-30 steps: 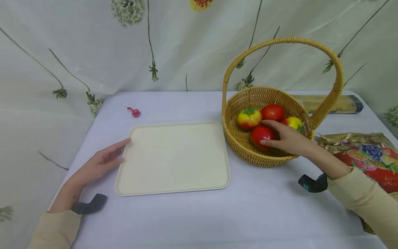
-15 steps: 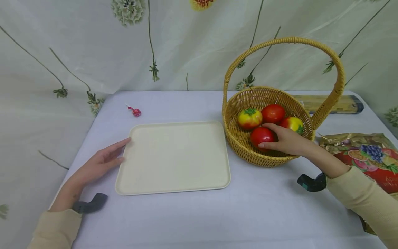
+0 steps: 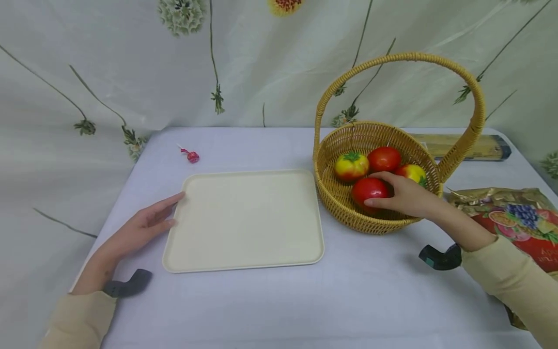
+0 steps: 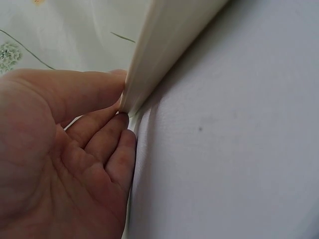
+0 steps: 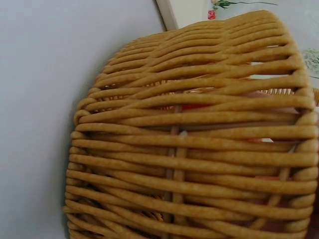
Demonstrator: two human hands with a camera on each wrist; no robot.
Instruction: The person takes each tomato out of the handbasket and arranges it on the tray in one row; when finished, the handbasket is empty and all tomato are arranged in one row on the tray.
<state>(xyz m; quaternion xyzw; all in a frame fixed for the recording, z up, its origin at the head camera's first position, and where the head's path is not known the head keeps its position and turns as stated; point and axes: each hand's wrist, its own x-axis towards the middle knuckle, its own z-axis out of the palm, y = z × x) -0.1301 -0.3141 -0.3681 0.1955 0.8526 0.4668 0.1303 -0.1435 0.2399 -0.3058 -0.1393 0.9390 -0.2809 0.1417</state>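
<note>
Left hand point(image 3: 141, 225): fingers loosely extended, touching a cream rectangular tray point(image 3: 244, 220) at its left rim, presumably steadying it. Right hand point(image 3: 403, 195): fingers curled round a glossy red fruit point(image 3: 367, 192) inside a tan woven-wicker basket point(image 3: 357, 223), whose wall likely prevents rolling.

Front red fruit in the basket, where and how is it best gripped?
Likely across the middle of the front red fruit, from above and the right, as the right hand does: its rounded sides suit opposed thumb and fingertips, and the basket is open on top.
</note>
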